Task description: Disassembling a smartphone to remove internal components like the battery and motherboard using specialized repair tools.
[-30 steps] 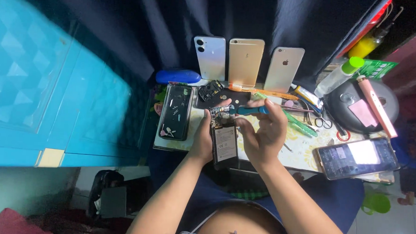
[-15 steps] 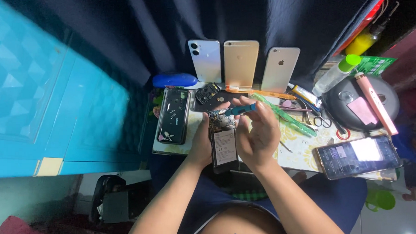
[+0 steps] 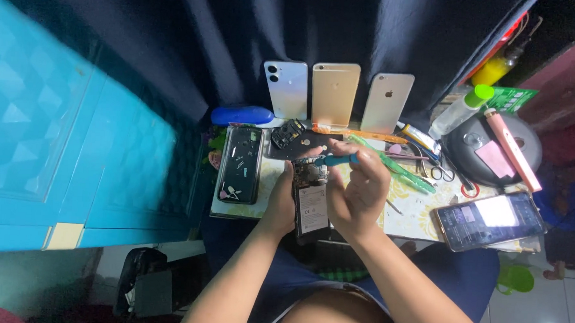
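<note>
Your left hand [image 3: 279,202] wraps around the left side of an opened smartphone [image 3: 311,204], holding it upright over the near edge of the work table [image 3: 419,214], its battery and circuit board facing you. Your right hand [image 3: 356,189] is closed around a teal-handled screwdriver [image 3: 336,160], fingers curled tight, with the tool lying crosswise and its tip over the upper end of the phone's board. Just left of your left hand, a black phone rear cover [image 3: 239,165] lies flat near the left edge of the table with small loose parts resting on it. Beyond your hands a dark camera-and-frame piece [image 3: 288,135] sits on the table, and three phones lean against the dark curtain along the far edge: a pale blue one [image 3: 285,89], a gold one [image 3: 335,93] and a silver one [image 3: 386,102]. A blue case [image 3: 242,115] lies at the far left corner. To your right, green plastic tweezers [image 3: 402,172] and scissors [image 3: 441,173] lie on the table, and a lit smartphone [image 3: 489,219] rests near its right edge.
</note>
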